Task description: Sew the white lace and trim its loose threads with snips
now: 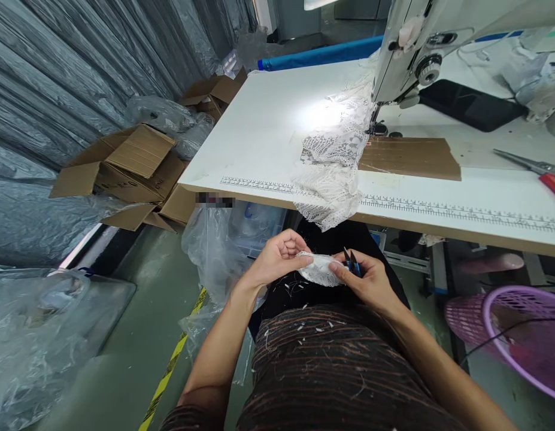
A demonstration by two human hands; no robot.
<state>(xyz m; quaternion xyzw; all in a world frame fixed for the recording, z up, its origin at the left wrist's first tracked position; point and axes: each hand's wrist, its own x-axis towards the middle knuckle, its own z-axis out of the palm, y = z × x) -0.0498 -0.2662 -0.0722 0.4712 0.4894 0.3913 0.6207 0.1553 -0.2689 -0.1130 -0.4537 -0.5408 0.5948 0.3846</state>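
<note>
Over my lap, a small piece of white lace (321,270) is stretched between my two hands. My left hand (284,257) pinches its left end between thumb and fingers. My right hand (364,278) grips the other end with the thumb on top, and dark thread snips (352,263) are also held in that hand, blades pointing up and away. A longer length of white lace (333,161) lies on the sewing table and hangs over its front edge, reaching back beside the needle area of the sewing machine (412,54).
Brown cardboard (409,158), a black phone-like slab (472,105) and red-handled scissors (540,170) lie on the white table (254,131). Open cartons (133,164) and plastic bags stand left. A purple basket (488,305) is at right. Thread scraps dot my lap.
</note>
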